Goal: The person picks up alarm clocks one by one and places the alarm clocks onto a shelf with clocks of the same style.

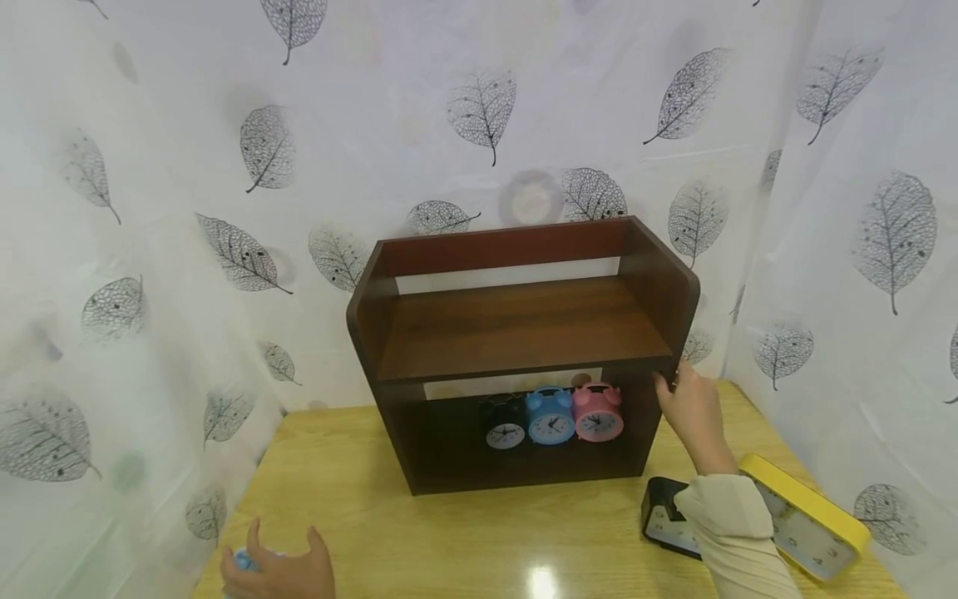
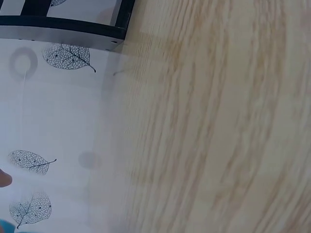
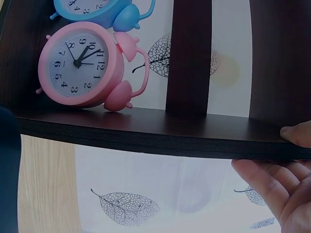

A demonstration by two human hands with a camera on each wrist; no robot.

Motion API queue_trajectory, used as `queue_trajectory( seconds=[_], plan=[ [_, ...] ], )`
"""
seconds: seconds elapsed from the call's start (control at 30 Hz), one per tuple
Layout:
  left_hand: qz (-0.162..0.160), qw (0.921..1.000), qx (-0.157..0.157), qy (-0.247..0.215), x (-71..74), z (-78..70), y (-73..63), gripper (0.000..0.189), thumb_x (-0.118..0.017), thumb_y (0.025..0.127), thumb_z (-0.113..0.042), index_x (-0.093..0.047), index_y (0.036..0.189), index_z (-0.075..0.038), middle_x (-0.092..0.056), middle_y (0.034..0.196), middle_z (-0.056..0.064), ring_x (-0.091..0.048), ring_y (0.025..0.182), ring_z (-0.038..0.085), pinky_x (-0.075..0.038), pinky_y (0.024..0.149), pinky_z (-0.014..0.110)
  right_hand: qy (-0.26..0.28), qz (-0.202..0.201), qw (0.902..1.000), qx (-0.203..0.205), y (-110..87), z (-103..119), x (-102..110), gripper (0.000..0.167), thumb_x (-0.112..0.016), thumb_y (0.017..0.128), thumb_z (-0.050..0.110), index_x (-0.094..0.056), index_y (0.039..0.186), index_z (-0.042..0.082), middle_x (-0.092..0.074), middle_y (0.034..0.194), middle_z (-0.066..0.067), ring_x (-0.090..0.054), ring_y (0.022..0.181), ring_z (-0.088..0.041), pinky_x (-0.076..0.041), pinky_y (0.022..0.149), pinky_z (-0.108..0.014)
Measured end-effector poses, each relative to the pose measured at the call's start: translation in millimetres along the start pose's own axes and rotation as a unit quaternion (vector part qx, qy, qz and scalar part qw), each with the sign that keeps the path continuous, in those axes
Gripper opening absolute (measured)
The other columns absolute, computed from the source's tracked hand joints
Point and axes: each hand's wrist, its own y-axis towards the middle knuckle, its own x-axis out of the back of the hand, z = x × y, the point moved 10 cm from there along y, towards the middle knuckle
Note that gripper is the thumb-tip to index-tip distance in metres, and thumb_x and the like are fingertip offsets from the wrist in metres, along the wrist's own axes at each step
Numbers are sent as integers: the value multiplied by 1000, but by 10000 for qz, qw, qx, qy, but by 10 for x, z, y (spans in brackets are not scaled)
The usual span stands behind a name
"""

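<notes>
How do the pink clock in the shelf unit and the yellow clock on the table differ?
The pink clock is round; the yellow clock is rectangular. The pink clock looks smaller than the yellow clock. The pink clock stands inside the shelf unit, the yellow clock sits on the table. Both have pale faces.

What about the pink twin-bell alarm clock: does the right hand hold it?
No, the right hand grips the shelf unit's side panel.

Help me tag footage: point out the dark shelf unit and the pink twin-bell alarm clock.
Dark shelf unit [image 1: 516, 324]: head view, on its upper board.
Pink twin-bell alarm clock [image 3: 80, 66]: right wrist view, on its dial.
</notes>
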Motion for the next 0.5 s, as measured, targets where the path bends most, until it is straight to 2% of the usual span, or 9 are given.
queue_trajectory(
  seconds=[0.1,0.2,0.33,0.5],
  plan=[
    [225,9988,241,349,-26,58,16,74,-71,76,-19,-36,141,-16,-11,153,12,-11,139,40,-10,107,65,5,3,10000,-20,-3,-3,0,22,-59,86,10,-54,89,-11,-63,84,-37,-59,74,-53,-45,64,-57],
    [500,9944,622,688,-68,157,18,79,-67,79,-21,-25,146,-18,-5,154,13,-8,139,42,-10,105,68,3,13,10000,-20,-8,0,0,22,-59,86,10,-55,89,-11,-63,84,-37,-60,75,-53,-45,65,-57],
    [525,9917,965,671,-71,251,1,84,-64,81,-18,-13,147,-21,-3,153,13,-8,138,43,-11,106,68,-5,8,10000,18,-6,11,-6,22,-59,86,9,-55,91,-12,-63,84,-37,-60,75,-53,-45,65,-58],
    [479,9918,1030,580,-70,270,2,81,-64,80,-14,-17,146,-20,-8,152,15,-13,136,45,-15,104,68,-18,-40,10000,65,4,17,1,22,-60,86,9,-54,91,-12,-63,83,-37,-59,73,-54,-44,64,-58]
  ],
)
